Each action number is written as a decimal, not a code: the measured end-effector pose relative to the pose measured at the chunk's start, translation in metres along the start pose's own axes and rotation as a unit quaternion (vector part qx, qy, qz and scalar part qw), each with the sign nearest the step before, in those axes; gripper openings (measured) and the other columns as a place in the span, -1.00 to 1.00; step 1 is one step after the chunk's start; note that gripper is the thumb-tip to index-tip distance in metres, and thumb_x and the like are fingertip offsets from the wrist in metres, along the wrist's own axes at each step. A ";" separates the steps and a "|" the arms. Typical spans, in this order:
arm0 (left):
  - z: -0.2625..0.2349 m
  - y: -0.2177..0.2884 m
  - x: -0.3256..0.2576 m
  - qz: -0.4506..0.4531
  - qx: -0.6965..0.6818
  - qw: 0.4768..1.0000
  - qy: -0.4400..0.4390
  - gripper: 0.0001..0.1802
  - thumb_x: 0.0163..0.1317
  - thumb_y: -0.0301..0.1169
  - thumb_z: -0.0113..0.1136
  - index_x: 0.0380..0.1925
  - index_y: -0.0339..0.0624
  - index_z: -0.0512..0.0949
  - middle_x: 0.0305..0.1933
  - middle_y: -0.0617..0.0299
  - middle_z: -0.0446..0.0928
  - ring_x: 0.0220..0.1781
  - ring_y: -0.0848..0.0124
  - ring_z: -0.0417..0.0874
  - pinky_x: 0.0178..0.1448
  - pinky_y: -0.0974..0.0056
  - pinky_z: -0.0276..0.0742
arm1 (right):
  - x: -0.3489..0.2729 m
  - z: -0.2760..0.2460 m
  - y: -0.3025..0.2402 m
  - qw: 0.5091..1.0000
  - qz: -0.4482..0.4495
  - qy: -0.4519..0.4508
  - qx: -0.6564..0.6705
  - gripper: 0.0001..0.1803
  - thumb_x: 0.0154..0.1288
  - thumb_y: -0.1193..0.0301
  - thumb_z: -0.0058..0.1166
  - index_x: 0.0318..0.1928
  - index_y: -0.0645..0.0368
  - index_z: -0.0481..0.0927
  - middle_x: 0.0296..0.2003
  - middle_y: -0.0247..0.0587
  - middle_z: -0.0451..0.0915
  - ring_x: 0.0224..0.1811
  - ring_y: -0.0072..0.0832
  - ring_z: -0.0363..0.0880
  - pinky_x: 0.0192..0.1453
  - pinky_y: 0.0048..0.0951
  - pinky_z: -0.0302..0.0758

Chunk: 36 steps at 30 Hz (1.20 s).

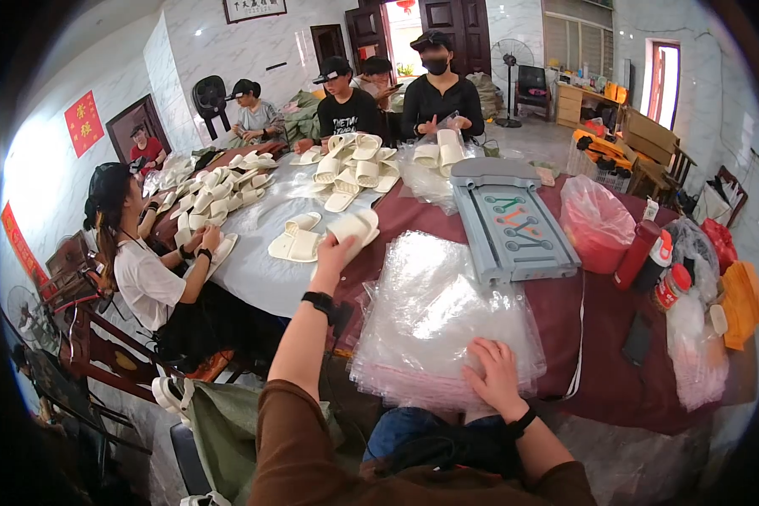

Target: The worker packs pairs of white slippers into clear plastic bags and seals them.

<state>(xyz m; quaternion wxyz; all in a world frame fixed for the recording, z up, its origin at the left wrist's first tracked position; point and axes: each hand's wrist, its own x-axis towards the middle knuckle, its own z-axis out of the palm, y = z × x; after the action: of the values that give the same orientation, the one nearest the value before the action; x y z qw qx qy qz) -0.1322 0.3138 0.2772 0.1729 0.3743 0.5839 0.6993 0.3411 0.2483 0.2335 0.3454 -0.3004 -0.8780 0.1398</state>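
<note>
**2 hands, 1 slipper pair, 1 big pile of bags**

Biggest thing is the maroon table (599, 363), running from 6 up to 12 o'clock. Next, the stack of clear plastic bags (434, 316) sits at 6, with the right hand (493, 375) flat on its near edge, fingers spread. At 10 o'clock, the left hand (333, 253) has fingers clamped on a pair of cream slippers (354, 226), lifted off the grey cloth (261, 266).

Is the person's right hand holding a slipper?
No, the right hand rests flat on the stack of clear plastic bags, while the left hand grips the pair of cream slippers.
</note>
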 end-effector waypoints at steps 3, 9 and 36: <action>0.040 0.089 -0.011 -0.031 -0.079 0.994 -0.065 -0.65 0.33 -0.36 0.30 0.07 -0.24 0.59 -0.11 0.33 0.67 -0.20 0.57 0.63 -0.22 0.43 0.48 | -0.004 0.000 0.009 1.000 0.012 0.009 -0.023 -0.49 0.23 0.16 0.21 0.14 0.12 0.57 0.25 -0.23 0.47 0.28 -0.13 0.31 0.35 -0.12 0.22; 0.078 0.211 -0.071 0.032 -0.081 0.986 -0.141 -0.70 0.41 -0.29 0.22 0.05 -0.20 0.58 -0.15 0.38 0.64 -0.23 0.64 0.58 -0.22 0.46 0.43 | -0.006 0.005 0.012 1.000 0.005 0.020 -0.008 -0.49 0.25 0.14 0.20 0.14 0.12 0.57 0.25 -0.25 0.47 0.28 -0.13 0.32 0.35 -0.07 0.21; 0.126 0.028 -0.233 0.197 0.259 0.934 -0.147 -0.41 0.21 -0.34 0.31 0.27 -0.11 0.45 0.14 -0.03 0.54 0.22 -0.01 0.45 0.33 0.01 0.31 | 0.029 -0.287 -0.180 0.872 -0.487 0.052 0.015 -0.57 0.07 0.25 0.08 -0.01 0.01 0.39 -0.27 -0.06 0.61 -0.28 -0.18 0.49 -0.36 -0.09 0.40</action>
<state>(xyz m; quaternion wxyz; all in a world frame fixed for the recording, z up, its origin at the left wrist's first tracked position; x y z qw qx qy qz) 0.1186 0.2346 0.2331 0.0130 0.6123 0.6272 0.4811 0.4450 0.1365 0.5378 0.4192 0.1638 -0.8916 -0.0491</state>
